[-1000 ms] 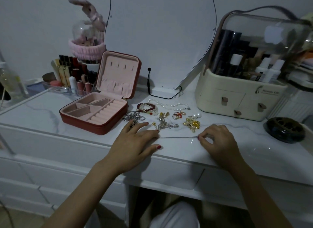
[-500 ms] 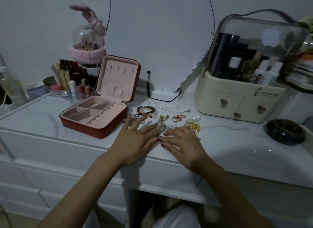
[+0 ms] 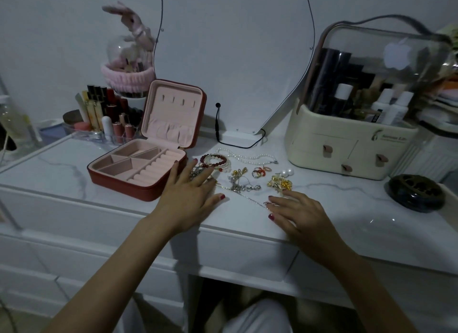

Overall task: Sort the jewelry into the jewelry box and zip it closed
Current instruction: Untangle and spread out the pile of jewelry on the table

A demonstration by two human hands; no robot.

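An open red jewelry box (image 3: 124, 187) with a pink lining stands left of centre, its lid (image 3: 173, 114) upright. To its right lie bead bracelets (image 3: 214, 160), a pearl necklace (image 3: 250, 156), rings (image 3: 260, 172), pearl earrings (image 3: 286, 171), gold earrings (image 3: 280, 184) and a silver tangle (image 3: 241, 185). A thin chain (image 3: 244, 196) runs diagonally across the tabletop. My left hand (image 3: 190, 194) lies flat with spread fingers beside the box, covering one end of the chain. My right hand (image 3: 295, 211) rests with fingers apart, its fingertips at the chain's other end.
A cream cosmetics organizer (image 3: 347, 149) with a clear dome stands at the back right, a dark round dish (image 3: 416, 192) beside it. A lipstick tray (image 3: 104, 127) sits behind the box. A mirror (image 3: 235, 60) and its cable (image 3: 218, 124) are at the back. The table edge (image 3: 247, 236) is near my wrists.
My right hand met the left, then slid back to the right; the chain now lies diagonally. My left hand has shifted slightly towards the box.
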